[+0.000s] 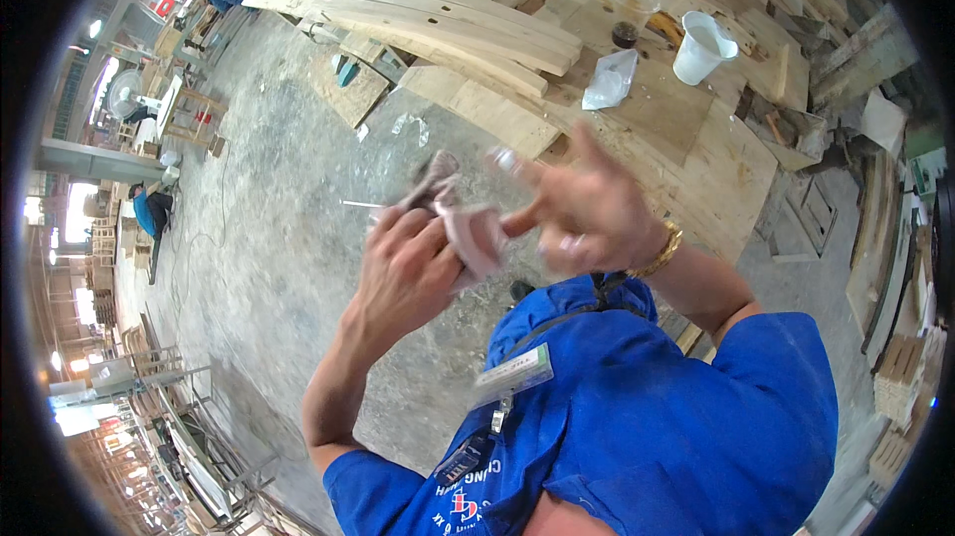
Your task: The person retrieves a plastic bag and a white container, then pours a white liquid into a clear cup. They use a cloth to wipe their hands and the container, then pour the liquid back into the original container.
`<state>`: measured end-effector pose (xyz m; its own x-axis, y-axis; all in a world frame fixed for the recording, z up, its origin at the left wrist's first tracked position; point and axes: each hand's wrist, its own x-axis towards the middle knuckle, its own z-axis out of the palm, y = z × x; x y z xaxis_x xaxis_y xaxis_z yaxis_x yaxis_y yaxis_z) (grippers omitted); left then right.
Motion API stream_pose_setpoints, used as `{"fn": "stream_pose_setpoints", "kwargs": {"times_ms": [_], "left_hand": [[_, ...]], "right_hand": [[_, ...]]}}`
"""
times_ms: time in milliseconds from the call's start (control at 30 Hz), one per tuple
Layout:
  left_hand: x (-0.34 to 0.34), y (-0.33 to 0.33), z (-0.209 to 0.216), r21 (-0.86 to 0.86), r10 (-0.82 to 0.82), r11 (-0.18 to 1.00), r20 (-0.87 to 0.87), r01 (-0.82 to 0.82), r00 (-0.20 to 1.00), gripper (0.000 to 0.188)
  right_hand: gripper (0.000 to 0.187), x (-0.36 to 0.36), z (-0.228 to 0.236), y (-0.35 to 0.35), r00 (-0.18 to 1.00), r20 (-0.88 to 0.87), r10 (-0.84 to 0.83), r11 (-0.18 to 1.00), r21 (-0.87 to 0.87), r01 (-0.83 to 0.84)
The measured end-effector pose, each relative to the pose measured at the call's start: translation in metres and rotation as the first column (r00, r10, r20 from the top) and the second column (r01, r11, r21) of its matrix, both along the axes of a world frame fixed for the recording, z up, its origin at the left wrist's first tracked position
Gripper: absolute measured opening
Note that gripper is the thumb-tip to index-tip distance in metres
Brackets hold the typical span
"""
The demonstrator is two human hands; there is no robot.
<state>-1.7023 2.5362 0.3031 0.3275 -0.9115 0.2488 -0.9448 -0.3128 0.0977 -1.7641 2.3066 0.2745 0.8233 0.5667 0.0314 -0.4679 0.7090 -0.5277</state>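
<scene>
The left hand (406, 263) curls its fingers around a blurred pinkish cloth (476, 240), above the concrete floor (269, 258). Just beside it, the right hand (602, 213) spreads its fingers; blur hides any contact. Beyond, the plywood worktop (686, 163) ends in an edge; leftward, floor stretches broadly.

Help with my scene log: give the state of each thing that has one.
Pinkish cloth, bunched
Left hand, closed on the cloth
Right hand, open, blurred
White jug, upright, uncovered
Clear cup, upright, dark liquid inside
Plastic bag, lying crumpled
Long planks, lying flat
Fan, too small to tell if running
</scene>
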Motion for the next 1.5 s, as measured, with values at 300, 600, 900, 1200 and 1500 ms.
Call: {"fn": "stream_pose_setpoints", "kwargs": {"times_ms": [300, 600, 900, 1200, 1500], "left_hand": [[0.013, 0.055, -0.038, -0.268, 0.447, 0.823, -0.239, -0.500, 0.862, 0.026], [0.001, 0.001, -0.016, -0.237, 0.049, 0.893, -0.794, -0.383, 0.606, 0.025], [0.013, -0.032, -0.040, -0.294, 0.047, 0.956, 0.092, -0.018, 0.995, 0.029], [0.033, 0.031, -0.089, -0.300, 0.353, 0.829, -0.373, -0.472, 0.858, 0.018], [0.018, -0.009, -0.078, -0.073, 0.112, 0.843, -0.945, -0.533, 0.307, 0.047]], "right_hand": [[0.095, 0.004, 0.017, -0.041, 0.867, 0.475, -0.150, 0.915, -0.265, 0.303], [0.103, 0.021, -0.007, -0.004, 0.870, 0.479, 0.118, 0.847, -0.506, 0.164], [0.082, 0.017, -0.011, 0.006, 0.976, -0.218, -0.031, 0.975, 0.208, 0.077], [0.072, 0.007, 0.015, -0.047, 0.938, 0.162, -0.306, 0.940, 0.209, 0.270], [0.079, 0.056, -0.039, 0.026, 0.961, 0.218, 0.168, 0.843, -0.537, -0.026]]}}
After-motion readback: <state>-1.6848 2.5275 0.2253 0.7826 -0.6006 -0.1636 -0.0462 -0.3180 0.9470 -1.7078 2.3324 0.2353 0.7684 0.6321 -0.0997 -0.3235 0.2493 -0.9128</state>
